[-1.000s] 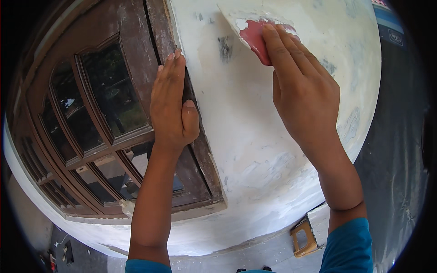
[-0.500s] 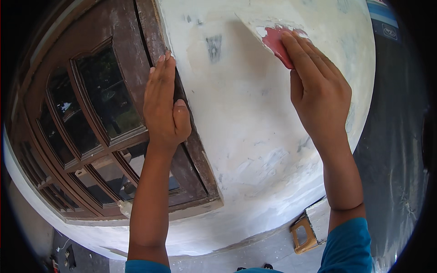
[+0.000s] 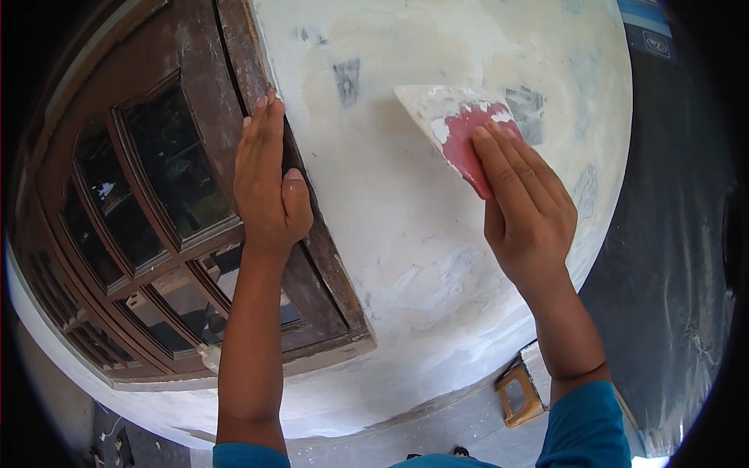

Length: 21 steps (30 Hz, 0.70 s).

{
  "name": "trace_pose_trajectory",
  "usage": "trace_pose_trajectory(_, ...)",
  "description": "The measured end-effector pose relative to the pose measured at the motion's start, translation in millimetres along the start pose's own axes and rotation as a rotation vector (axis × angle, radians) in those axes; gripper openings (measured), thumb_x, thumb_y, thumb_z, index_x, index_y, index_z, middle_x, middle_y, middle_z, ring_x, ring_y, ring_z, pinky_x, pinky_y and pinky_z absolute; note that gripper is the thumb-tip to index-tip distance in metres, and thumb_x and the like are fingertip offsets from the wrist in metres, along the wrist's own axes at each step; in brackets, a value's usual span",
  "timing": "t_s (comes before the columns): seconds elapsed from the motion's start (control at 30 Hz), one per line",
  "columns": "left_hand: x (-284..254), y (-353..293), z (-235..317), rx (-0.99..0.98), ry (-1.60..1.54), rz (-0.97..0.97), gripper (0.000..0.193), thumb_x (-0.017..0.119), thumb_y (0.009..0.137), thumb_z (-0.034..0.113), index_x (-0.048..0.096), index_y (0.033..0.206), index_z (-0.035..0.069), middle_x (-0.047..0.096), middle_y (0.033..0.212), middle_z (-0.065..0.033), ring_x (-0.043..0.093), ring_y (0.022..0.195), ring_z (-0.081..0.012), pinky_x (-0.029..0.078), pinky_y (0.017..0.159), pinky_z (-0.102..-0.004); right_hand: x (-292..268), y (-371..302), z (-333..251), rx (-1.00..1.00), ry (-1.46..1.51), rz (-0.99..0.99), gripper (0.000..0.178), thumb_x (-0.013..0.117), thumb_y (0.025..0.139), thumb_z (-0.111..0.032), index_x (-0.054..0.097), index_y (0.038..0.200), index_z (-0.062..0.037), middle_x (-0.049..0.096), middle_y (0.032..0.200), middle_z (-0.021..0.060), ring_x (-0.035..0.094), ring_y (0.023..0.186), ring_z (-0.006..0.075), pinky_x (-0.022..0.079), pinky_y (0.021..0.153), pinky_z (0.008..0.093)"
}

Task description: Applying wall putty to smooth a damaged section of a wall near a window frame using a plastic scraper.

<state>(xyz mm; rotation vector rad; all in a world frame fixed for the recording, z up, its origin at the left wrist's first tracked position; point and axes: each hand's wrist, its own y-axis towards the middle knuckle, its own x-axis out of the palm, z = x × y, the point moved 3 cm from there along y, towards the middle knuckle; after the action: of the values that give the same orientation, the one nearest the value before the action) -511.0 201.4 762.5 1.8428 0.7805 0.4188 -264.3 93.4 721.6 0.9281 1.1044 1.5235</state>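
My right hand [image 3: 534, 207] grips a red putty knife [image 3: 468, 144] with a wide pale blade, its thumb below and fingers spread along the top. White filler is smeared over the blade and the red part. The blade rests at or close to the wall [image 3: 390, 218], which is off-white with grey patches and smears; exact contact is hard to tell. My left hand [image 3: 269, 175] lies flat with straight fingers on the brown wooden window frame [image 3: 335, 265], beside the wall's edge, and holds nothing.
Left of the frame are dark glass panes [image 3: 172, 156] in brown wood. A yellowish-brown stool [image 3: 519, 398] stands on the floor at lower right, below the wall. Dark plastic sheeting [image 3: 663, 273] hangs along the right side. A clear bottle-like object [image 3: 209, 357] is by the sill.
The putty knife in my right hand has moved down the wall and slightly left. My left hand stays on the frame; the whole view has shifted a little.
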Motion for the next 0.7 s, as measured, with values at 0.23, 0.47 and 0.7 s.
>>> trace_pose_trajectory(0.23, 3, 3, 3, 0.011, 0.005, 0.007, 0.063, 0.038, 0.080, 0.015, 0.047, 0.137, -0.011, 0.052, 0.138, -0.0264, 0.046, 0.133, -0.0420, 0.030, 0.114, -0.0529, 34, -90, -46, -0.062, 0.058, -0.219, 0.040, 0.061, 0.082, -0.004, 0.065, 0.121, 0.0001, 0.067, 0.117, 0.0166, 0.066, 0.107, 0.0304, 0.053, 0.095, 0.0410)
trace_pose_trajectory(0.47, -2, -1, -2, 0.050, 0.012, 0.022, 0.062, 0.040, 0.082, 0.017, 0.046, 0.139, -0.009, 0.053, 0.137, -0.0253, 0.047, 0.132, -0.0420, 0.031, 0.113, -0.0526, -16, -56, -40, -0.003, 0.313, -0.116, 0.036, 0.071, 0.067, -0.005, 0.071, 0.103, -0.0009, 0.072, 0.095, 0.0131, 0.069, 0.085, 0.0243, 0.054, 0.071, 0.0330)
trace_pose_trajectory(0.7, 1, 1, -2, 0.055, -0.028, 0.026, 0.062, 0.043, 0.081, 0.013, 0.046, 0.139, -0.007, 0.053, 0.138, -0.0250, 0.046, 0.133, -0.0408, 0.029, 0.114, -0.0511, 50, -82, -58, -0.080, 0.050, -0.297, 0.046, 0.060, 0.085, -0.006, 0.058, 0.129, 0.0036, 0.062, 0.127, 0.0216, 0.061, 0.118, 0.0342, 0.053, 0.096, 0.0429)
